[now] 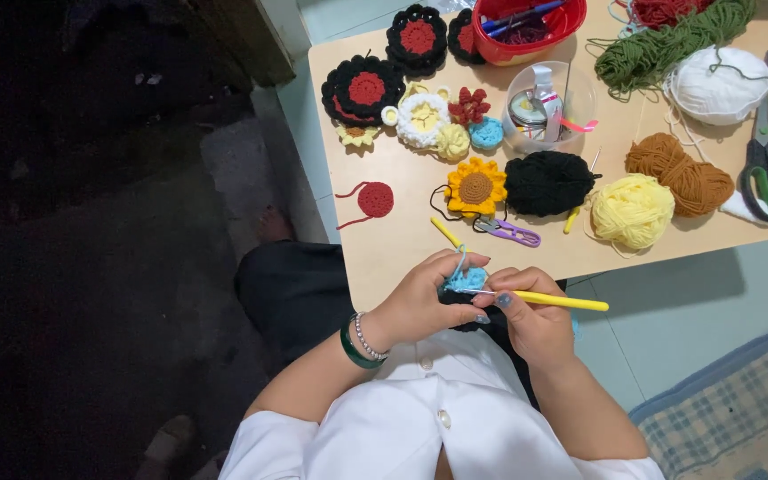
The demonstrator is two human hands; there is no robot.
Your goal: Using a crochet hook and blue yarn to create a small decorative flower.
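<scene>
My left hand (424, 298) pinches a small light-blue crochet piece (466, 280) in front of my lap, with blue yarn running over its fingers. My right hand (531, 316) grips a yellow-handled crochet hook (562, 301) whose tip sits in the blue piece. Both hands hover just below the near edge of the wooden table (402, 258). A green bangle and bead bracelet circle my left wrist.
On the table lie finished crochet flowers (476, 187), black-and-red rounds (364, 89), a red disc (375, 199), yarn balls in black (548, 182), yellow (633, 211), brown (691, 175), white (719, 84) and green, green-handled scissors (764, 169), purple snips (513, 233), a clear tub (548, 107) and a red bowl (526, 31).
</scene>
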